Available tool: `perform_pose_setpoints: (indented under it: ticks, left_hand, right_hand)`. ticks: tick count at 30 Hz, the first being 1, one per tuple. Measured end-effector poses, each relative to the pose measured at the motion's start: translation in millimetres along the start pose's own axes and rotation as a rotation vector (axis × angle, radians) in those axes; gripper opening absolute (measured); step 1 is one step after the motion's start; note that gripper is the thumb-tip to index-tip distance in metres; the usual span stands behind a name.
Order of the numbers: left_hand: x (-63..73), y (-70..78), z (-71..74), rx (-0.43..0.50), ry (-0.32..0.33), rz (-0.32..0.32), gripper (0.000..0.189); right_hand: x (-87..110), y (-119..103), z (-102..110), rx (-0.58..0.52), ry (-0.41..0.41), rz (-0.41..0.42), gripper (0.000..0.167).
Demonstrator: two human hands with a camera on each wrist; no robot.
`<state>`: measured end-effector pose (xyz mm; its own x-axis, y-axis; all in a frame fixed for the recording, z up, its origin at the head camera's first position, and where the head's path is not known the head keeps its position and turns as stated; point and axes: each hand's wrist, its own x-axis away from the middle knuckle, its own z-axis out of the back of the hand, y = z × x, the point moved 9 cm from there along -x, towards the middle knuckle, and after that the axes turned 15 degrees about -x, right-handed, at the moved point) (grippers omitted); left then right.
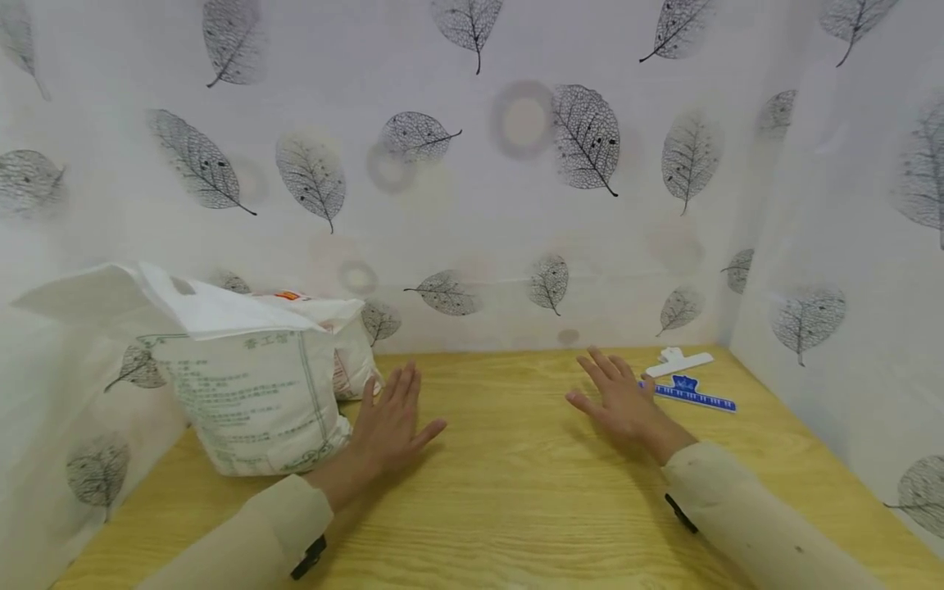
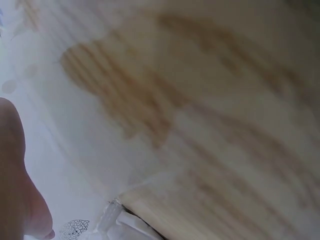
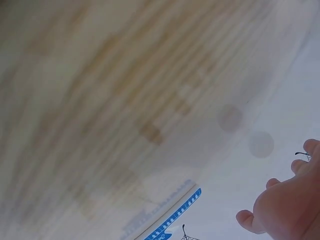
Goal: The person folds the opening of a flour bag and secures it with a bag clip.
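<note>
My left hand [image 1: 387, 430] is over the wooden table just right of a white plastic bag [image 1: 251, 401] with green print, fingers straight and thumb spread. Behind that bag stands a second white bag [image 1: 356, 348] with red print. My right hand [image 1: 625, 406] has its fingers extended and spread, holding nothing. Just beyond it lie a blue bag clip [image 1: 696, 397] with ruler-like marks and a white bag clip [image 1: 682, 363]. In the right wrist view, the blue clip [image 3: 175, 216] shows low beside the hand [image 3: 292, 202]. Part of the left hand [image 2: 20, 180] shows in the left wrist view.
The yellow wood-grain table [image 1: 509, 492] meets a pale leaf-patterned curtain [image 1: 472, 221] at the back and along both sides. The printed bag's loose top flap [image 1: 88, 299] leans out to the left. Dark bands [image 1: 308, 557] sit on both sleeves.
</note>
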<state>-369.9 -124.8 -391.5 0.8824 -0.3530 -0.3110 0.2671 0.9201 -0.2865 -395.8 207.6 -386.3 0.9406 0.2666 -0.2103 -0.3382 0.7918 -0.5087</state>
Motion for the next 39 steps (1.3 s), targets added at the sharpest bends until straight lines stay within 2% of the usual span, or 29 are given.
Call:
perform_pose_setpoints:
  ticks: [6,11,16,20,25,29,39]
  left_hand:
    - [2.6,-0.9,2.5,-0.027,-0.001,-0.013,0.09]
    - [6.2,-4.7,7.7,-0.046,0.064,0.004,0.086]
    - [9.6,-6.5,14.0,-0.062,0.168,-0.003,0.078]
    - [12.3,-6.5,22.4,-0.076,0.262,-0.023,0.074]
    - [16.4,-10.5,35.8,-0.052,0.39,-0.022,0.069]
    - [18.5,-11.2,42.3,-0.05,0.462,-0.044,0.068]
    - [24.4,-15.6,45.8,-0.009,0.503,-0.067,0.065]
  right_hand:
    - [-3.8,-8,-5,-0.015,0.012,0.017,0.081]
    - [-5.5,-14,-7,-0.05,0.035,0.047,0.076]
    - [-6.3,-17,-8,-0.057,0.042,0.055,0.073]
    - [-8.4,-19,-7,-0.015,0.047,0.066,0.072]
    - [-10.2,-23,-10,0.008,0.029,0.079,0.072]
    - [-10.1,-25,-9,0.018,0.058,0.085,0.07]
    - [-12.0,-25,-14,-0.011,0.065,0.059,0.073]
